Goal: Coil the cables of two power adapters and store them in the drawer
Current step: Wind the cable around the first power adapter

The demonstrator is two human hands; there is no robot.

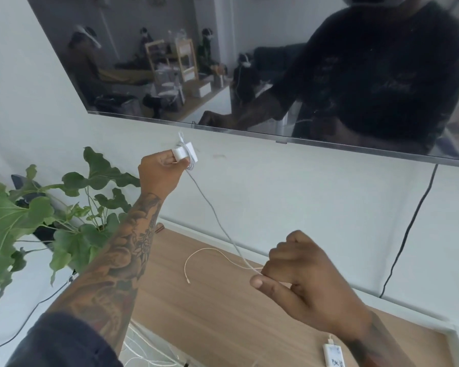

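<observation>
My left hand is raised in front of the wall and grips a white power adapter with a few turns of cable wrapped round it. Its white cable runs down and to the right to my right hand, which pinches it between thumb and fingers above the wooden top. The loose end of the cable curls on the wood and ends in a small plug. A second white adapter with a handwritten label lies at the bottom right, partly under my right wrist.
A leafy green plant stands at the left. A dark wall-mounted screen hangs above, with a black cable dropping from it. More white cables lie below the front edge of the wooden top.
</observation>
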